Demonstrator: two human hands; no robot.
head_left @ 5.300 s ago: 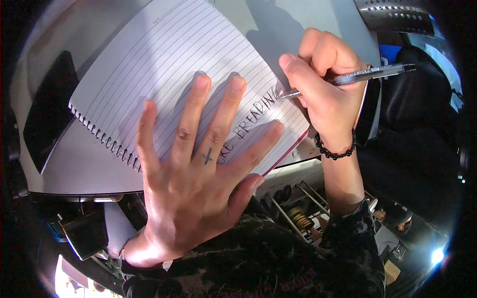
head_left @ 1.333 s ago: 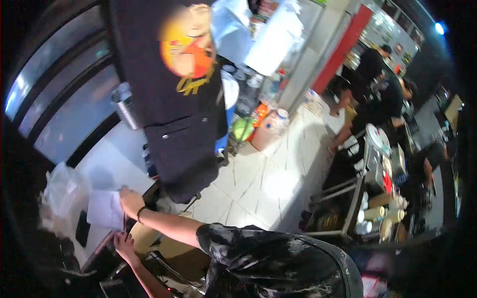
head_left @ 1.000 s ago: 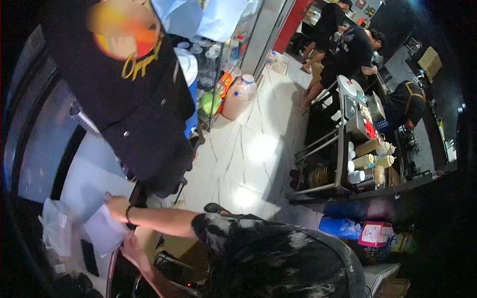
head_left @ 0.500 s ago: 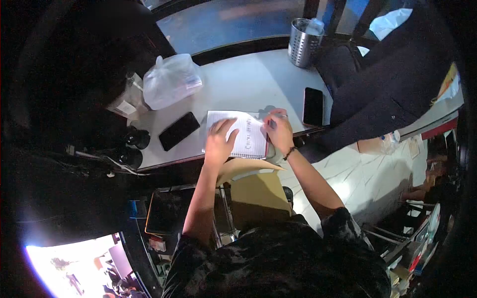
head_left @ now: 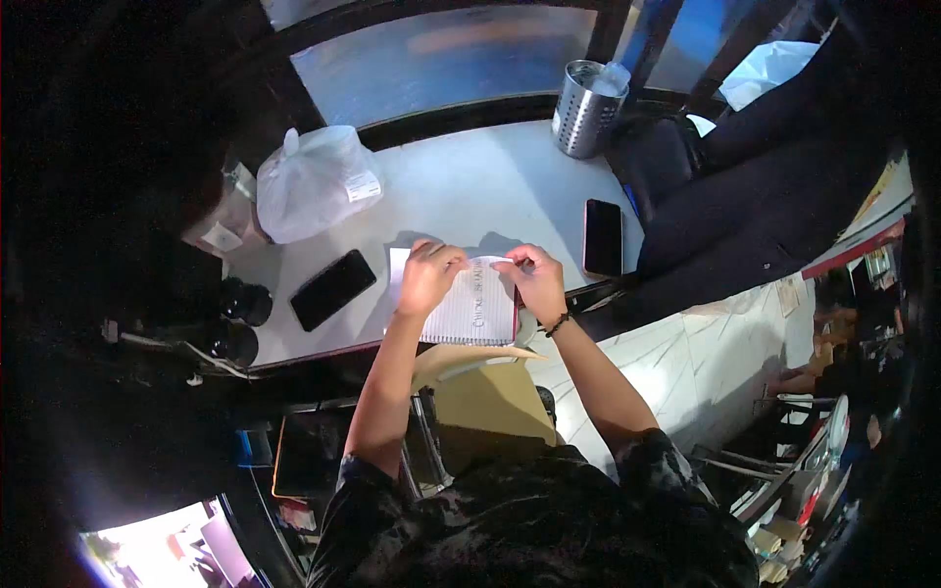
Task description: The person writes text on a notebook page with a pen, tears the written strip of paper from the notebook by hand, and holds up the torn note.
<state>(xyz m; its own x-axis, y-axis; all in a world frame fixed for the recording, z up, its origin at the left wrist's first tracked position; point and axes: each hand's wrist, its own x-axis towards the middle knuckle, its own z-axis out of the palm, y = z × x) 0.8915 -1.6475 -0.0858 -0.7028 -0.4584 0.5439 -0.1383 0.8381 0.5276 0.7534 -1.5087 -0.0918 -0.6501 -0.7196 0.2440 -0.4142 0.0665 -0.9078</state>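
Observation:
A spiral notebook (head_left: 459,321) with lined pages lies on the white table, its wire binding towards me and handwriting running along the page. My left hand (head_left: 428,281) is closed, thumb and fingers pinching the page's far edge near the middle. At the far right corner, my right hand (head_left: 537,282) pinches the same page between thumb and fingers. Between the two hands the page's edge bows up slightly. A dark bracelet circles my right wrist. A black phone (head_left: 332,290) rests left of the notebook, and another phone (head_left: 603,238) lies to its right.
A tied white plastic bag (head_left: 316,186) stands at the table's back left. Further right is a perforated metal holder (head_left: 588,113). A person's dark sleeve or clothing (head_left: 755,220) fills the right side. A tan chair (head_left: 490,402) sits under the table's front edge (head_left: 323,355).
My left hand has gone from spread over the page to pinching its far edge. My right hand has shifted inward along that edge. The camera view has tilted up a little.

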